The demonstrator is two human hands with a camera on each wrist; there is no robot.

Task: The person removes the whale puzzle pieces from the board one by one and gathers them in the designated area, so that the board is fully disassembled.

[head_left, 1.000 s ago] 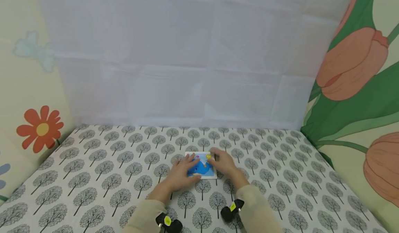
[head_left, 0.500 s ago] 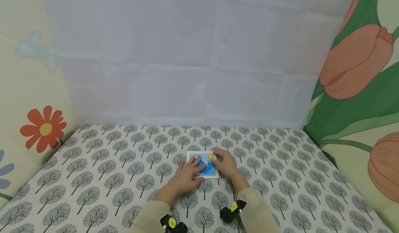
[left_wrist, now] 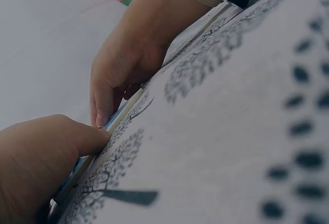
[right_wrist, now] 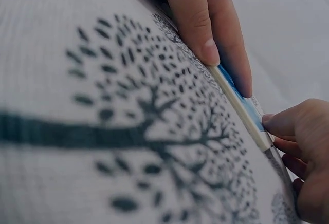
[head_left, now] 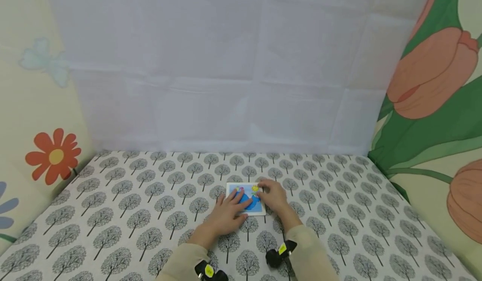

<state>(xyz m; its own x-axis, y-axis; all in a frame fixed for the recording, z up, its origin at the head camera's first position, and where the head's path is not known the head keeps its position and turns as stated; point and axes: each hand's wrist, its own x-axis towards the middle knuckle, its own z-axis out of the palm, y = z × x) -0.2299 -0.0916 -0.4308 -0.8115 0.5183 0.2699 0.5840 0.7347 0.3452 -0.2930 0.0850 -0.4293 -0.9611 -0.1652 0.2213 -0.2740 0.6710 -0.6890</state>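
Observation:
A small square picture board [head_left: 257, 207] with a pale rim, a blue shape and a yellow sun lies flat on the patterned cloth. My left hand [head_left: 226, 216] rests over its left part with fingers spread, hiding some of the picture. At its upper right corner, my right hand [head_left: 274, 196] has thumb and bent fingers at the edge. The right wrist view shows the thumb of the right hand [right_wrist: 303, 144] on the board's top and the other fingers curled beside its edge. In the left wrist view the left hand [left_wrist: 41, 157] touches the board's near edge.
The table is covered by a white cloth [head_left: 124, 222] printed with dark trees. A white sheet [head_left: 211, 67] hangs behind it. Walls with painted flowers [head_left: 56, 156] stand on both sides. Black devices [head_left: 276, 256] are strapped at both wrists.
The head view has shifted slightly, moving the whole scene a little to the right. The left hand's fingers have shifted slightly on the board; the right hand stays at its corner.

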